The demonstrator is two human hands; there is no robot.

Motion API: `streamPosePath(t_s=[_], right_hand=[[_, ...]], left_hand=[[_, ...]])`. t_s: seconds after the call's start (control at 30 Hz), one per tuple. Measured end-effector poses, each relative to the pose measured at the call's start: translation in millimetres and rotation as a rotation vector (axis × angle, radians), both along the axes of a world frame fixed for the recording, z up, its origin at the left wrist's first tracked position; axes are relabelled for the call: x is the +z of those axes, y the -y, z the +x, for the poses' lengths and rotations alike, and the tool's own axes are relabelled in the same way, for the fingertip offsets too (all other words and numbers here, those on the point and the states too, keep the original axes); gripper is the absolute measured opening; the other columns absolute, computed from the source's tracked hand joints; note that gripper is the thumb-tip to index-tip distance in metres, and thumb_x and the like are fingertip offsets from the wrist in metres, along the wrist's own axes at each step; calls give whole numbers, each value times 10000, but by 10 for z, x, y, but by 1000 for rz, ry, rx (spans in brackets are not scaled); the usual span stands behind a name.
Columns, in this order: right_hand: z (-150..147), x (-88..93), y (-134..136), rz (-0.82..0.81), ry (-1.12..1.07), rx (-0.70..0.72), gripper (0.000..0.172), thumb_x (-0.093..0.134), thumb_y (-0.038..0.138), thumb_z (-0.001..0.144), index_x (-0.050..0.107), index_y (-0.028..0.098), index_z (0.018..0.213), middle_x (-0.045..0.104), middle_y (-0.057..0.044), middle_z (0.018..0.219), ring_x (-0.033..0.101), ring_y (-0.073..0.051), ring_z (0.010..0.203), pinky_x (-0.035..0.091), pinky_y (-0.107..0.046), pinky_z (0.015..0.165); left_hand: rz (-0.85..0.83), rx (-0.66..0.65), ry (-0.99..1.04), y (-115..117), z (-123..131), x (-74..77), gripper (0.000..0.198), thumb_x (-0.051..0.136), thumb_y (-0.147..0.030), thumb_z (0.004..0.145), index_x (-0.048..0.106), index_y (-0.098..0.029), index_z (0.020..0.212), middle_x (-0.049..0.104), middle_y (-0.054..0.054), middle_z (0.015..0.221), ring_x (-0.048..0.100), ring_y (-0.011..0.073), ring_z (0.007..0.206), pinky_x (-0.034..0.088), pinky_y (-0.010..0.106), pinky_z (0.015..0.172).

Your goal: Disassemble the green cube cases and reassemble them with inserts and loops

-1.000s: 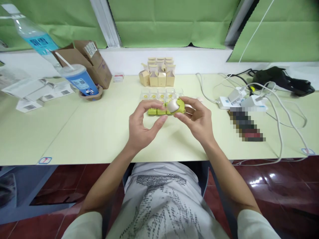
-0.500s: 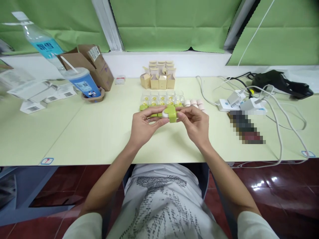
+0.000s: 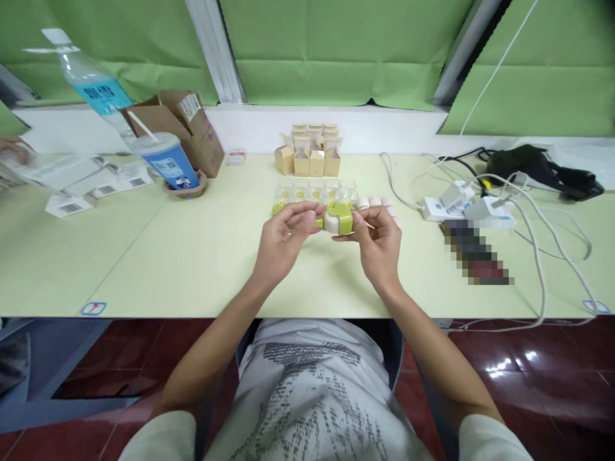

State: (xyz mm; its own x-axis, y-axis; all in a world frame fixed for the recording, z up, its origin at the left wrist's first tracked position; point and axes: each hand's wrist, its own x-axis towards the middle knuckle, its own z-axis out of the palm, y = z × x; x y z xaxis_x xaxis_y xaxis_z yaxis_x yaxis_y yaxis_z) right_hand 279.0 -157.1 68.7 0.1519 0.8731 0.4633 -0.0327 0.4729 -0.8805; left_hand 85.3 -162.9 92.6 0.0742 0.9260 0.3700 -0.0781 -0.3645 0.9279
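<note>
My right hand point(image 3: 382, 246) pinches a small light-green plastic piece point(image 3: 344, 219) with a rounded white piece point(image 3: 331, 221) set in its left side. Close to the left of it is my left hand point(image 3: 281, 243), apart from the white piece, its fingers curved and its thumb near the index fingertip. I see nothing held in that hand. Just beyond the hands stands a row of small clear plastic containers point(image 3: 301, 189) with yellow print and green parts, partly hidden by my fingers. Several rounded white pieces point(image 3: 375, 202) lie to their right, behind my right hand.
Small cream boxes point(image 3: 302, 163) with raised flaps stand at the back. To the left are a blue cup point(image 3: 173, 166), a cardboard box point(image 3: 204, 144), a bottle point(image 3: 103, 93) and white cartons point(image 3: 70, 203). Another person's hand point(image 3: 14, 148) shows at the far left. A power strip point(image 3: 435, 209) and cables lie right.
My left hand has come off the white piece and its thumb has moved up towards the index finger. My right hand still holds the green piece, now showing more of the white.
</note>
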Motion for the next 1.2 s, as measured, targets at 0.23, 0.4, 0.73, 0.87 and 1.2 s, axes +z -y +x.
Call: streamPosePath(t_s=[0.23,0.4,0.73,0.87,1.2], right_hand=[[56,-102,-82,66,40,-204,438,798,649,1044,585,274,968,791,-26,1084,770,-143,722,668,-251,497],[252,-169,-241,-71,-96,-21,371,779,621,1055,563,334,1149,737,41,952,799,-181,668,668,-308,539],[360,-32,-239,-89,48,218,565,942,551,945,687,384,1421,796,8,1094,873,-233,901,756,-478,948],[247,183,-448,-12,239,234,609,940,622,929,718,369,1437,787,-39,1322,873,-234,914,767,-460,918],[-715,379,-1404,258,1248,271,428,687,196,1050,780,138,1464,808,-175,1282,754,-328,1148,590,-451,1032]], left_hand=[[-61,-142,-144,228,-32,103,424,906,-506,985,831,-247,1314,905,119,1264,862,329,1279,730,442,1044],[145,206,-510,-95,-410,89,345,734,-544,1078,875,-233,1027,908,78,1072,843,260,984,687,380,824],[464,188,-1346,-988,-1034,-426,357,628,-239,1094,777,-191,1415,805,203,1438,673,399,1390,605,498,872],[552,210,-1442,-923,-1040,-441,396,489,-135,1112,816,-160,1334,844,215,1274,729,391,1284,604,506,867],[410,76,-972,-482,-1386,-335,324,688,-527,1052,861,-260,1108,877,97,1139,801,275,1052,630,395,872]])
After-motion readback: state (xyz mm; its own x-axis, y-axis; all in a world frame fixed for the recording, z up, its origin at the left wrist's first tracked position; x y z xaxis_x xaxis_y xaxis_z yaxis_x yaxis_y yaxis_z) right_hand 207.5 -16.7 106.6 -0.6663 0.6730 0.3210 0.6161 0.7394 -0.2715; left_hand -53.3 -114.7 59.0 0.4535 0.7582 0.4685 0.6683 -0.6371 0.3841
